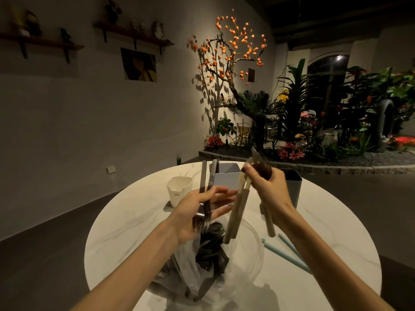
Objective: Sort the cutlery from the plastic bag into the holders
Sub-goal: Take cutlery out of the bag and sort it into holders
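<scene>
Round white marbled desk (pixel 125 221), dim room. Left hand (pixel 197 212) raised over the desk, palm up, fingers (pixel 224 191) mostly extended and slightly blurred; two forks (pixel 205 194) lie across the palm, pinned by the thumb, tines toward the wrist, handles pointing up and away. Right hand (pixel 267 187) raised beside it, fingers clenched around a bundle of tan-handled cutlery (pixel 235 212); the handles hang down and toward the left, and one more handle (pixel 269 221) drops below the wrist. The working ends above the fist are blurred; type cannot be told. Below both hands, a clear plastic bag (pixel 215 265) lies on the desk near the front edge, with dark cutlery still inside. Three holders stand at the far side: a white holder (pixel 178 190) on the left, on a small grey tray (pixel 167 207); a pale grey holder (pixel 226 176) in the middle, behind the forks; a dark holder (pixel 293 187) on the right, partly hidden by the right hand. Pale blue sticks (pixel 289 250) lie flat on the desk right of the bag, partly under the right forearm. Plants (pixel 314 113) behind.
</scene>
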Available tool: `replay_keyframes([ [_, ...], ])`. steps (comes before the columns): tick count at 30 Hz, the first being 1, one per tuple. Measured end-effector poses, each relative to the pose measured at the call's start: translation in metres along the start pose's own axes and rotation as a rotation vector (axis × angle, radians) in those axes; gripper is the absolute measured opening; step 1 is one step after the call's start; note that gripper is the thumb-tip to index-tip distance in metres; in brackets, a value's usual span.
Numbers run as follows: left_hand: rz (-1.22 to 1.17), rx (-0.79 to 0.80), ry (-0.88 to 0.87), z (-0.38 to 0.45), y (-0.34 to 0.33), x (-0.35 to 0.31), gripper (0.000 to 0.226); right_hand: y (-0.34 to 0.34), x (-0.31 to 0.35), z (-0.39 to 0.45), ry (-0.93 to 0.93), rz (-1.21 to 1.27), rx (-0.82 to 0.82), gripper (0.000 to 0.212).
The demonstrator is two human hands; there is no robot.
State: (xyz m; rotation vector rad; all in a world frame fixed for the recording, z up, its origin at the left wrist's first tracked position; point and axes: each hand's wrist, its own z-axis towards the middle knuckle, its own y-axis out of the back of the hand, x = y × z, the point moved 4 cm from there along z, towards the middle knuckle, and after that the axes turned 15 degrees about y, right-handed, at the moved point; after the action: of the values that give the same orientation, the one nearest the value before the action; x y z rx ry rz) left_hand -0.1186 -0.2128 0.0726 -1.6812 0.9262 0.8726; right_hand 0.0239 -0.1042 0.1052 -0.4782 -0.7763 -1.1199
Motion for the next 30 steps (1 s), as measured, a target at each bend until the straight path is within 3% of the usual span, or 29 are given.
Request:
replay_keyframes([
  [4, 0.005, 0.056, 0.197, 0.003, 0.012, 0.002, 0.032, 0.008, 0.01, 0.008, 0.035, -0.013, 0.041, 0.021],
  [8, 0.066, 0.193, 0.385, 0.001, 0.01, 0.001, 0.011, 0.002, 0.019, 0.009, 0.139, -0.147, 0.243, 0.017],
  [12, 0.344, 0.092, 0.286, 0.005, 0.007, -0.009, 0.049, -0.004, 0.014, 0.011, 0.119, -0.194, 0.334, 0.021],
  [14, 0.472, 0.083, 0.288, 0.001, -0.001, -0.014, 0.043, -0.004, 0.009, 0.012, 0.089, -0.194, 0.357, 0.022],
  [17, 0.43, 0.155, 0.368, -0.006, -0.005, -0.017, 0.035, -0.003, 0.003, 0.013, 0.04, -0.174, 0.374, 0.019],
  [21, 0.222, 0.246, 0.385, -0.005, -0.003, -0.017, 0.064, 0.0, -0.001, 0.015, 0.002, -0.053, 0.328, 0.012],
  [26, -0.044, 0.304, 0.318, -0.007, -0.005, -0.019, 0.048, 0.01, -0.002, 0.018, -0.006, -0.01, 0.219, 0.009],
  [30, 0.358, 0.026, 0.141, 0.006, -0.002, -0.02, 0.026, 0.019, 0.0, 0.022, -0.04, 0.064, 0.169, 0.012],
])
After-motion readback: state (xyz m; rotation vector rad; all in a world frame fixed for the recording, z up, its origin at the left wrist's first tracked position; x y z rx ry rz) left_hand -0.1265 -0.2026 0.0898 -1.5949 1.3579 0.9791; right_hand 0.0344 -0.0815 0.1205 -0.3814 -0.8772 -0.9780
